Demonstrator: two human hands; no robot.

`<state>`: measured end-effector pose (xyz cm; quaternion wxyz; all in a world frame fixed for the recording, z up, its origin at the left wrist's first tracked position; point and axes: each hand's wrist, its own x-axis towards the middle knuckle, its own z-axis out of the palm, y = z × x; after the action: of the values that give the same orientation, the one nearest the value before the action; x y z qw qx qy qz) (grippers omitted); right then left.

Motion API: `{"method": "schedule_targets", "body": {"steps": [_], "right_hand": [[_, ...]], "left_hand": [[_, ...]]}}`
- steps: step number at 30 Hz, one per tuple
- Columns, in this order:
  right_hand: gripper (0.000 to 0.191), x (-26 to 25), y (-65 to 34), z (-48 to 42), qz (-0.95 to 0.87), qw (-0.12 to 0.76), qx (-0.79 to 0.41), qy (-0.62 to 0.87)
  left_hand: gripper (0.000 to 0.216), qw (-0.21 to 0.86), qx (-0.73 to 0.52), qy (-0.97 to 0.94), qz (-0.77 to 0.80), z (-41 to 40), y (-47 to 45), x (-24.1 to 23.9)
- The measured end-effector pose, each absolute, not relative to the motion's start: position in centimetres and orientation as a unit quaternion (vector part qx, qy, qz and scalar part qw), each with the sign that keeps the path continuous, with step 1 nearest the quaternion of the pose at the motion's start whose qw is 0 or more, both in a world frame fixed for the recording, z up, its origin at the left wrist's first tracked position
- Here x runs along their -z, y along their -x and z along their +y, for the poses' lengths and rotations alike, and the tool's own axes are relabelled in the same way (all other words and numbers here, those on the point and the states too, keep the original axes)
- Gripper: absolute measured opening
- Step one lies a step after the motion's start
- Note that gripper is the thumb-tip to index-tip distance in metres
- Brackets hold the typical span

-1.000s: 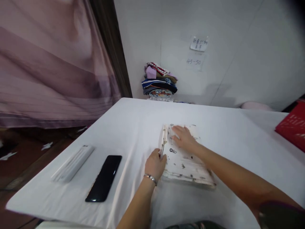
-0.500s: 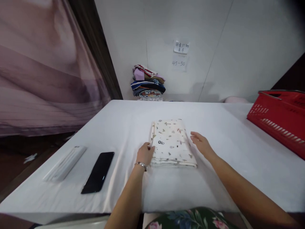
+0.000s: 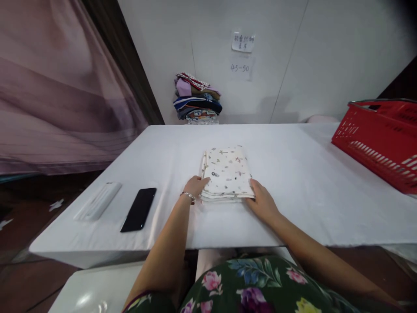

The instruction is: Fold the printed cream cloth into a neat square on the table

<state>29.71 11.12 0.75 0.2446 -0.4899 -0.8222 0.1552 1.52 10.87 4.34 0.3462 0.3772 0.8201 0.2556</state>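
A white folded cloth with small printed figures lies flat on the white-covered table in front of me. Its layered edge faces me. My left hand, with a bracelet at the wrist, grips the near left corner, thumb on top of the cloth. At the near right corner, my right hand pinches the layers, its thumb above and fingertips partly hidden below the edge.
A black phone and a pale flat packet lie on the left of the white tablecloth. On the right stands a red plastic basket. A pile of folded fabrics rises beyond the far edge, by the wall.
My right hand has moved in from beside the cloth and taken hold of its near right corner. My left hand stays at the left side. The view has shifted.
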Motion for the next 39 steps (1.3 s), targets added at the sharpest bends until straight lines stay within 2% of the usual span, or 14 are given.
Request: {"method": "schedule_targets", "body": {"steps": [3,6,9,14,17,21,23,25,28,32,36,39], "right_hand": [[0.055,-0.4,-30.6,12.3,-0.823,0.258,-0.183,0.472],[0.046,-1.0,-32.8,14.3,-0.795,0.313,-0.229,0.467],[0.044,-1.9,-35.6,16.5,-0.77,0.345,-0.222,0.488],[0.047,-2.0,-38.8,17.1,-0.784,0.242,-0.241,0.519],[0.044,-1.3,-39.5,16.1,-0.757,0.274,-0.27,0.528],[0.043,-0.4,-39.6,15.5,-0.746,0.324,-0.28,0.509],[0.04,-0.1,-39.5,15.7,-0.733,0.349,-0.282,0.512],[0.037,-0.1,-39.3,16.0,-0.728,0.363,-0.29,0.505],[0.033,-0.4,-39.0,16.3,-0.731,0.375,-0.294,0.488],[0.033,-0.5,-39.0,16.5,-0.745,0.373,-0.28,0.477],[0.035,0.0,-39.4,16.1,-0.754,0.353,-0.215,0.51],[0.025,0.6,-39.6,15.3,-0.761,0.379,-0.123,0.512]], "left_hand": [[0.059,0.365,-0.292,-0.356,0.809,10.6,-2.2,-4.5],[0.052,0.466,-0.34,-0.348,0.739,10.4,-4.4,-4.0],[0.055,0.536,-0.342,-0.341,0.693,9.9,-7.4,-3.1],[0.072,0.451,-0.349,-0.375,0.731,9.0,-9.8,-2.3],[0.077,0.368,-0.325,-0.42,0.764,8.3,-10.0,-2.9],[0.064,0.12,-0.295,-0.518,0.794,6.7,-11.4,-4.2],[0.058,0.02,-0.303,-0.592,0.747,5.9,-12.7,-4.7],[0.053,-0.031,-0.292,-0.687,0.664,5.5,-13.9,-4.9],[0.043,-0.033,-0.232,-0.776,0.586,6.0,-15.2,-4.7],[0.024,0.028,-0.155,-0.763,0.626,8.0,-15.3,-4.6],[0.032,0.078,-0.129,-0.72,0.678,9.1,-15.0,-5.3],[0.031,0.088,-0.119,-0.706,0.693,9.2,-15.1,-5.8]]}}
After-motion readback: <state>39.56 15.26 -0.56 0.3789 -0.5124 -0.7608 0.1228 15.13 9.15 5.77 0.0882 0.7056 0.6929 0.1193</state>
